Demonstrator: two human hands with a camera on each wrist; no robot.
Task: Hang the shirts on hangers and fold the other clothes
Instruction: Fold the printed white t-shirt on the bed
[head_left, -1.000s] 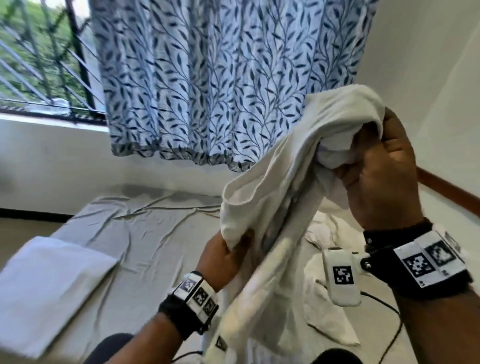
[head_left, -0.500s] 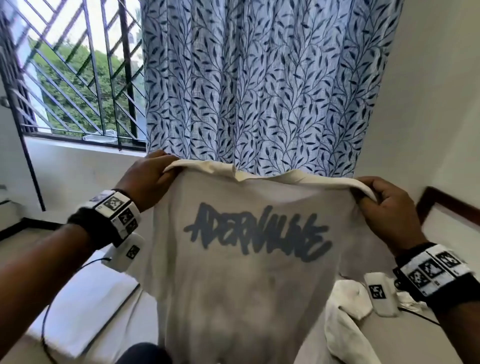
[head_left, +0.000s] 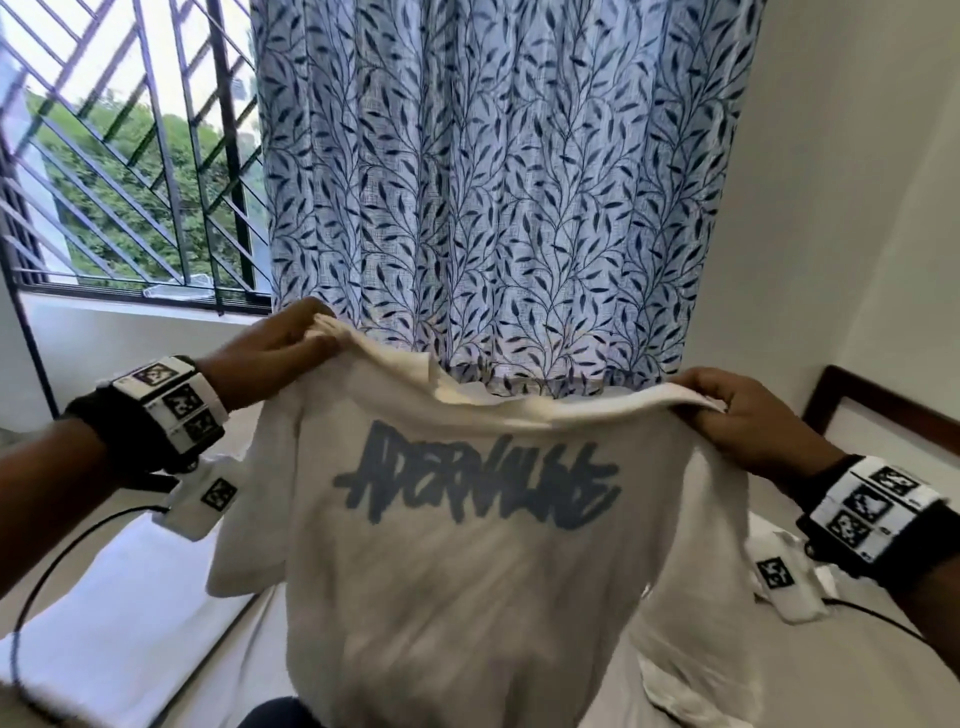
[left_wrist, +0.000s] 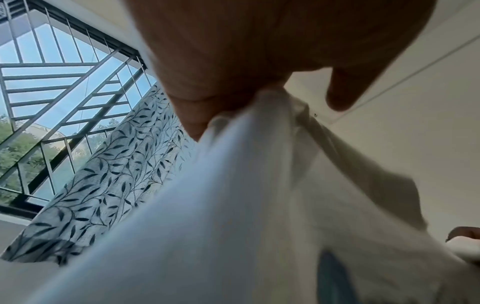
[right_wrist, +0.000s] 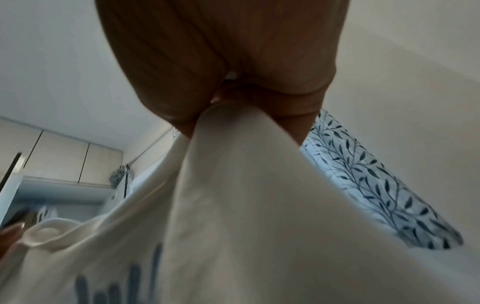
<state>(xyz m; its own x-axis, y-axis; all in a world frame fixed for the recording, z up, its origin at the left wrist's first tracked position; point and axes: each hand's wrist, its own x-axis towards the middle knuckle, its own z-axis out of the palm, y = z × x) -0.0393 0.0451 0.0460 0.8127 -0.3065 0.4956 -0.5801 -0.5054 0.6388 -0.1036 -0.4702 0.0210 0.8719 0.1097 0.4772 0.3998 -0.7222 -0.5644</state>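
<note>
A white T-shirt (head_left: 467, 597) with grey-blue brush lettering hangs spread out in front of me, held up in the air. My left hand (head_left: 291, 340) pinches its left shoulder, and my right hand (head_left: 727, 410) pinches its right shoulder. The collar sags between the two hands. In the left wrist view the left hand (left_wrist: 233, 86) grips bunched white cloth (left_wrist: 233, 205). The right wrist view shows my right hand (right_wrist: 233, 82) clamped on a fold of the shirt (right_wrist: 246, 205). No hanger is in view.
A leaf-patterned curtain (head_left: 493, 182) hangs behind the shirt, with a barred window (head_left: 130, 182) to its left. Below lie a bed, a white pillow (head_left: 104, 623) at the left and another white garment (head_left: 685, 691) at the lower right. A wardrobe (right_wrist: 59, 164) shows in the right wrist view.
The bunched shirt has been opened out and lifted: my left hand rose from its lower part to the left shoulder, and both hands moved apart. The view tilted up.
</note>
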